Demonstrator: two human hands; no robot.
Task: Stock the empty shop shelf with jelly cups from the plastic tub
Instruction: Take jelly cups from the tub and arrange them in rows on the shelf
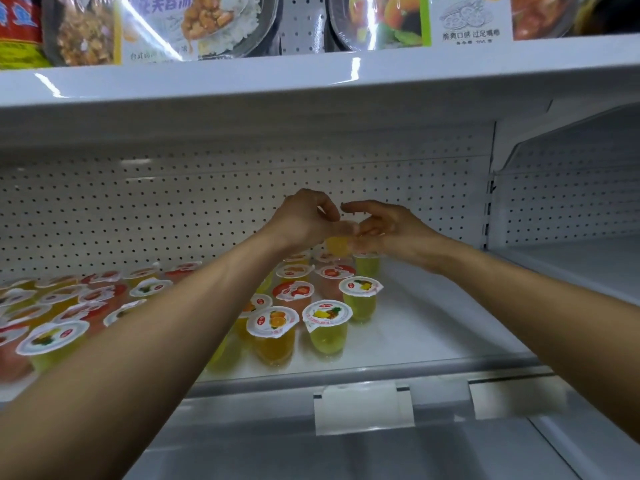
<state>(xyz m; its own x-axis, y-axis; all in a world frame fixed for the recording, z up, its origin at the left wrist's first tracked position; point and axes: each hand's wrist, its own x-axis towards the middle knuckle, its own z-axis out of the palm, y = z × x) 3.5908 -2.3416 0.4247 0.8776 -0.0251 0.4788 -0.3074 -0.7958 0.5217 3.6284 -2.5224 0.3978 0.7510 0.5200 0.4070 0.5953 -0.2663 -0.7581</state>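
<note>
Reaches over the white shelf (433,327) with both arms. Grips an orange jelly cup (337,246) in the left hand (304,220), fingers curled over its top, just above the back row near the pegboard wall (173,209). Rests the right hand (388,232) against that cup, fingers loosely bent; cannot tell through the blur whether it pinches or only touches. Looks down on standing jelly cups (273,322) across the shelf's left and middle, yellow, orange and red. Shows packed meals (207,22) above.
</note>
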